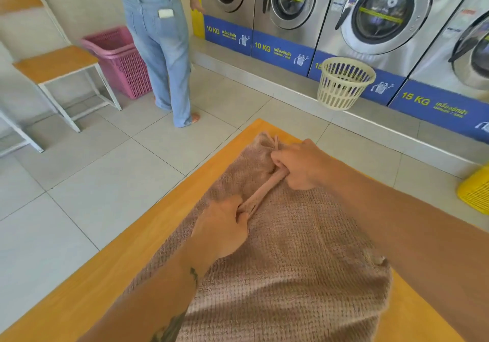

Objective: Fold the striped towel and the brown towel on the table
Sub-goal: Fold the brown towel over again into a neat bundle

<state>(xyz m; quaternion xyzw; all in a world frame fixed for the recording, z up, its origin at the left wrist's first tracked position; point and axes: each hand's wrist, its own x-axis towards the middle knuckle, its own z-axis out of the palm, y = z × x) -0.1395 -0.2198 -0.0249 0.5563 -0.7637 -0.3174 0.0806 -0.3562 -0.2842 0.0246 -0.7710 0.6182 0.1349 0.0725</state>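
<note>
Brown towel [304,257] long axis runs frame bottom to centre; left hand [222,225] and right hand [301,167] pinch its hem. Washers [288,2] read "10 KG", "15 KG".

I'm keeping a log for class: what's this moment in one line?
step: folding brown towel | left hand: pinches hem | right hand: grips hem | towel lies on table

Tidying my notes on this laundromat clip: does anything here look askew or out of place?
The cream basket stands tilted on the step below the washers, not flat. The brown towel is rumpled at its far end, where the left hand and right hand pinch a ridge of it.
</note>
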